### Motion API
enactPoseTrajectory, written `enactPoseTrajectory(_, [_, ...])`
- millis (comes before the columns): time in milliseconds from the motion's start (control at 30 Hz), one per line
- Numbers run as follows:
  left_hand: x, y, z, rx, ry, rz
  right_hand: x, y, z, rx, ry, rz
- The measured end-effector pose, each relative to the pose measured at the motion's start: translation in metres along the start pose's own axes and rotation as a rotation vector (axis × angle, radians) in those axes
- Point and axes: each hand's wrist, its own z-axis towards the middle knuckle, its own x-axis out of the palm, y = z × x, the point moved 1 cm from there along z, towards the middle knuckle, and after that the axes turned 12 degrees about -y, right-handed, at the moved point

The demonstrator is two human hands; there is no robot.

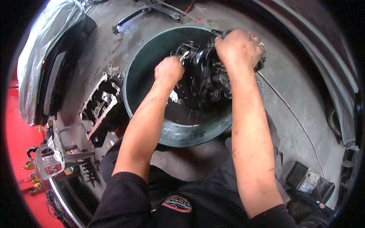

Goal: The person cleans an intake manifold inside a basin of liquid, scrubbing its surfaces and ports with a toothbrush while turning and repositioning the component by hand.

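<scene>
A large dark green tub [176,141] stands before me with dark, wet-looking liquid in its bottom. A glossy black engine part [199,62] with curved tubes is tilted inside it. My left hand [169,71] is closed in a fist beside the part's left side, around a thin tool [185,57] whose pale tip shows above the fingers. My right hand [239,49] is closed at the part's upper right, by the tub's rim. Its fingers wrap round a dark piece there, mostly hidden by the hand; it seems to belong to the engine part.
A bare engine block [99,104] lies left of the tub. Beyond it stands a plastic-covered car part [49,57]. A thin hose [296,116] crosses the floor at right, towards a dark box [304,178]. A metal bracket [146,11] lies behind the tub.
</scene>
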Motion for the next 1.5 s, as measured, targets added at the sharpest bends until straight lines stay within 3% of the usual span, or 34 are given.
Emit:
enactPoseTrajectory(167, [0.045, 0.007, 0.003, 0.176, -0.216, -0.055, 0.0, -0.005, 0.001, 0.051, 0.007, 0.057])
enactPoseTrajectory(400, [0.015, 0.007, 0.005, 0.215, -0.097, 0.037, 0.002, -0.004, 0.001, 0.105, -0.005, 0.041])
enactPoseTrajectory(533, [0.037, 0.022, 0.008, 0.297, -0.169, 0.019, -0.004, -0.004, 0.006, 0.168, 0.011, 0.11])
enactPoseTrajectory(633, [0.021, 0.038, -0.017, 0.211, -0.054, -0.031, -0.005, -0.004, 0.008, 0.197, 0.027, 0.131])
enactPoseTrajectory(767, [0.031, 0.034, -0.012, 0.119, -0.12, -0.086, -0.013, 0.001, -0.001, 0.172, 0.038, 0.136])
enactPoseTrajectory(900, [0.058, 0.051, -0.022, 0.241, -0.24, -0.099, -0.016, 0.004, -0.007, 0.129, -0.008, 0.161])
enactPoseTrajectory(1000, [0.072, 0.093, -0.07, 0.302, -0.107, -0.068, -0.019, 0.008, -0.004, 0.169, 0.036, 0.161])
enactPoseTrajectory(1033, [0.075, 0.104, -0.089, 0.221, -0.023, -0.083, -0.02, 0.009, -0.003, 0.16, 0.032, 0.169])
enactPoseTrajectory(1133, [0.129, 0.146, -0.106, -0.127, -0.175, -0.294, -0.021, 0.01, -0.005, 0.131, 0.034, 0.174])
enactPoseTrajectory(1233, [0.178, 0.175, -0.092, -0.877, 0.182, -0.699, -0.022, 0.011, -0.002, 0.116, -0.005, 0.182])
enactPoseTrajectory(1333, [0.229, 0.173, -0.084, -0.561, 0.334, -0.164, -0.02, 0.012, 0.005, 0.066, 0.019, 0.193])
enactPoseTrajectory(1400, [0.282, 0.164, -0.096, -0.274, 0.3, -0.004, -0.022, 0.013, 0.006, 0.089, 0.04, 0.195])
enactPoseTrajectory(1500, [0.248, 0.136, -0.099, -0.235, 0.44, -0.116, -0.017, 0.007, 0.009, 0.139, 0.045, 0.169])
